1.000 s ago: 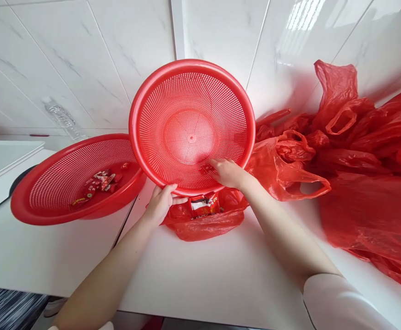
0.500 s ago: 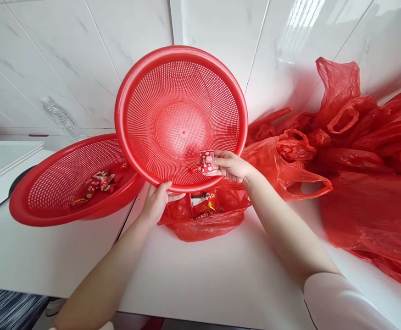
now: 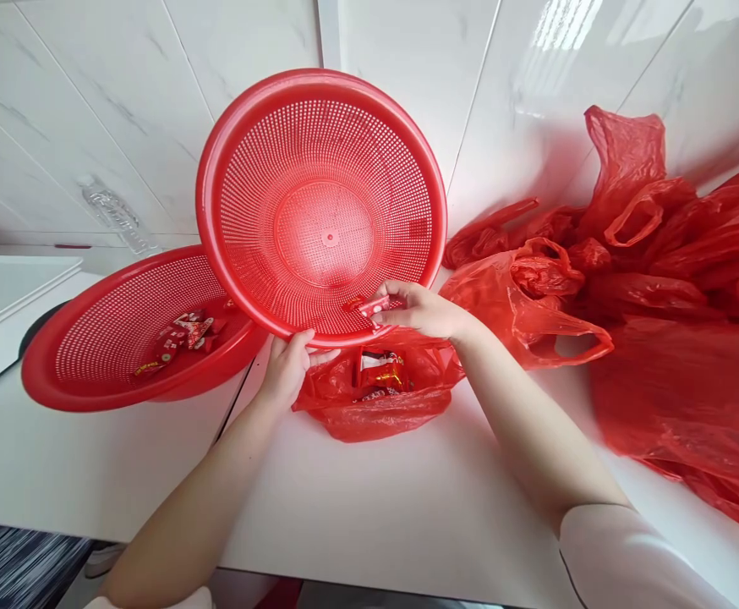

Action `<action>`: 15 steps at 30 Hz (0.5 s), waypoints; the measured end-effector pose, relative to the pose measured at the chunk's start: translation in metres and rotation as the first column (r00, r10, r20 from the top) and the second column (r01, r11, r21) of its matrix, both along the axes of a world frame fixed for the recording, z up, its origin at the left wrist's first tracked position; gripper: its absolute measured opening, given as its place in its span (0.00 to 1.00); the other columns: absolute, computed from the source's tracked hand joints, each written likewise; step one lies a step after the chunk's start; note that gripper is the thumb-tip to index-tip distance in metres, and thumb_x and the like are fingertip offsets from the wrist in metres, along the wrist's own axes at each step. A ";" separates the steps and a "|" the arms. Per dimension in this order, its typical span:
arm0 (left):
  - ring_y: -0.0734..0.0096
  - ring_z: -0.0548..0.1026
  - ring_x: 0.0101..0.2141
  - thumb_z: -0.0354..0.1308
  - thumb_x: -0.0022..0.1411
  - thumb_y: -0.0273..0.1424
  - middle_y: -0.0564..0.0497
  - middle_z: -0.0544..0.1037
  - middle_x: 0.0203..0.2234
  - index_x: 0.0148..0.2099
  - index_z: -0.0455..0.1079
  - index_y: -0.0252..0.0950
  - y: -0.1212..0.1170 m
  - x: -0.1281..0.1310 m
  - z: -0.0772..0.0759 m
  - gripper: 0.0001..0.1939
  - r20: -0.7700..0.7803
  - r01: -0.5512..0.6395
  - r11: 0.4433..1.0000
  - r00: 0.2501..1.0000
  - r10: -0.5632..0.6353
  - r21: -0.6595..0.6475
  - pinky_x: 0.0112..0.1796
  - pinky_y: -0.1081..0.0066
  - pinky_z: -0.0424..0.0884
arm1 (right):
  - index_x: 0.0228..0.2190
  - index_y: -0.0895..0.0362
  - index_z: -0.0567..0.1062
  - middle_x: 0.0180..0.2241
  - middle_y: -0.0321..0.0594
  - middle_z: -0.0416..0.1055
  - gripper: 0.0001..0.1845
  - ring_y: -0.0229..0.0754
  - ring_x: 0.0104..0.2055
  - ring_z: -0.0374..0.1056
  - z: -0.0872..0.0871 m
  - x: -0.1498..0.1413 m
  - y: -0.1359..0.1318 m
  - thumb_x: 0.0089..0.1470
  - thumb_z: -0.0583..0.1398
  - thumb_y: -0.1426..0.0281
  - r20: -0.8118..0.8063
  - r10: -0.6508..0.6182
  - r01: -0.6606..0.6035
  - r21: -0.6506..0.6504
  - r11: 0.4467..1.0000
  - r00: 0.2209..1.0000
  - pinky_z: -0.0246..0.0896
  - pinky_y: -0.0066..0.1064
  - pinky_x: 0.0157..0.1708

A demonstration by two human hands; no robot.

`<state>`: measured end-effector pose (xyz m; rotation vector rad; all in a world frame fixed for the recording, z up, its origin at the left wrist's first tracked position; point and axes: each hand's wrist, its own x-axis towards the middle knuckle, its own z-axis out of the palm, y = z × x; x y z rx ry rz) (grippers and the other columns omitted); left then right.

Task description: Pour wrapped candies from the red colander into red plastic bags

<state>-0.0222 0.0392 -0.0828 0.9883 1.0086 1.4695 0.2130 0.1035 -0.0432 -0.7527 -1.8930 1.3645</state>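
text: none legible | candy wrappers: print too small to read

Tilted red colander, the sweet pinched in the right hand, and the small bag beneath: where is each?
Tilted red colander (image 3: 328, 237), head view, centre of its perforated base.
Wrapped sweet (image 3: 374, 306), head view, on its wrapper.
Small red bag (image 3: 369, 414), head view, front plastic.

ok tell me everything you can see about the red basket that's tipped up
The tilted basket is a round, shallow bowl of glossy red plastic with a smooth thick rim, perforated walls and a flat circular base. It stands tipped on edge, its open side facing the camera, in front of the white tiled wall. The left hand grips its lower rim, and the right hand pinches a small red-and-white candy just inside the lower wall. Below it lies an open red bag holding packets.
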 end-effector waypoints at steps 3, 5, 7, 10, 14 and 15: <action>0.60 0.71 0.51 0.59 0.57 0.30 0.51 0.73 0.46 0.47 0.64 0.40 0.000 0.000 0.000 0.15 0.008 0.017 1.000 1.000 -0.017 -0.015 0.44 0.53 0.77 | 0.31 0.58 0.70 0.30 0.36 0.72 0.10 0.36 0.33 0.67 0.006 -0.001 -0.007 0.50 0.64 0.67 0.117 0.001 -0.008 0.055 0.998 0.993 0.64 0.29 0.35; 0.60 0.72 0.50 0.59 0.57 0.30 0.50 0.73 0.46 0.46 0.64 0.40 0.000 0.000 -0.001 0.14 0.020 0.033 0.999 0.999 -0.033 -0.017 0.43 0.53 0.77 | 0.33 0.58 0.70 0.32 0.38 0.73 0.10 0.38 0.33 0.69 0.010 -0.003 -0.012 0.51 0.63 0.66 0.118 0.051 -0.050 -0.018 0.999 0.992 0.65 0.30 0.34; 0.60 0.73 0.49 0.59 0.57 0.30 0.50 0.73 0.46 0.46 0.64 0.39 0.000 0.000 -0.002 0.14 0.027 0.037 0.999 0.999 -0.037 -0.018 0.43 0.53 0.78 | 0.35 0.58 0.70 0.33 0.40 0.74 0.10 0.39 0.34 0.71 0.015 -0.005 -0.018 0.52 0.62 0.66 0.176 0.112 -0.099 -0.078 0.992 0.978 0.66 0.30 0.34; 0.59 0.74 0.48 0.60 0.57 0.30 0.50 0.74 0.44 0.45 0.64 0.40 0.001 0.000 -0.003 0.14 0.016 0.023 1.000 1.000 -0.023 -0.019 0.42 0.54 0.78 | 0.34 0.58 0.73 0.33 0.41 0.76 0.07 0.40 0.34 0.71 0.021 -0.006 -0.023 0.52 0.61 0.68 0.458 0.089 -0.101 0.002 0.995 0.885 0.65 0.29 0.33; 0.59 0.73 0.49 0.60 0.57 0.30 0.51 0.73 0.46 0.45 0.64 0.40 0.000 0.001 -0.001 0.13 0.009 0.038 0.999 0.999 -0.038 -0.011 0.43 0.52 0.78 | 0.32 0.57 0.75 0.31 0.42 0.76 0.08 0.41 0.33 0.71 0.014 -0.007 -0.018 0.57 0.56 0.70 0.515 -0.339 0.123 0.407 0.905 0.788 0.63 0.31 0.35; 0.59 0.74 0.49 0.60 0.57 0.30 0.51 0.73 0.46 0.45 0.64 0.40 -0.001 0.002 0.000 0.13 0.010 0.048 0.999 0.999 -0.047 -0.017 0.43 0.51 0.78 | 0.34 0.58 0.75 0.32 0.42 0.76 0.09 0.42 0.34 0.71 0.010 -0.008 -0.015 0.58 0.55 0.71 0.462 -0.423 0.172 0.491 0.854 0.780 0.63 0.32 0.37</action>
